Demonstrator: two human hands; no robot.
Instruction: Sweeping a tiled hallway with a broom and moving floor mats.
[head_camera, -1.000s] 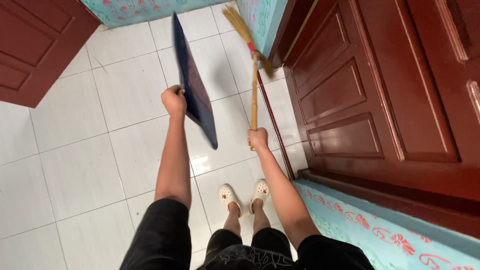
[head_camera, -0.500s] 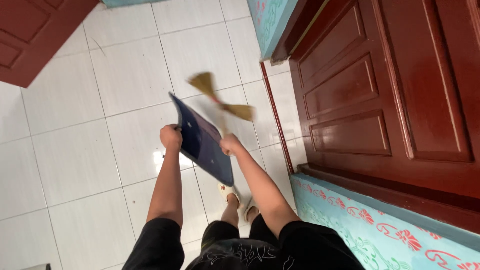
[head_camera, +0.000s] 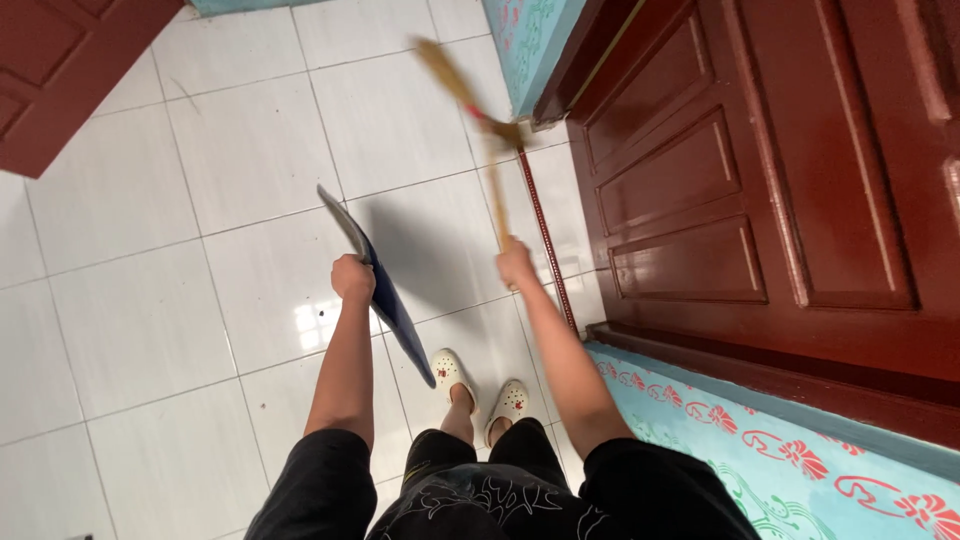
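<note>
Gripped in the clenched left hand, a blue dustpan is held edge-down above the tiles; a broom is grasped by the right hand, its blurred bristles raised toward the door.

Bright overhead light, glare on tiles, broom motion-blurred.

blk short sleeves | blk top w/ pale line print | cream clogs, red marks
</note>
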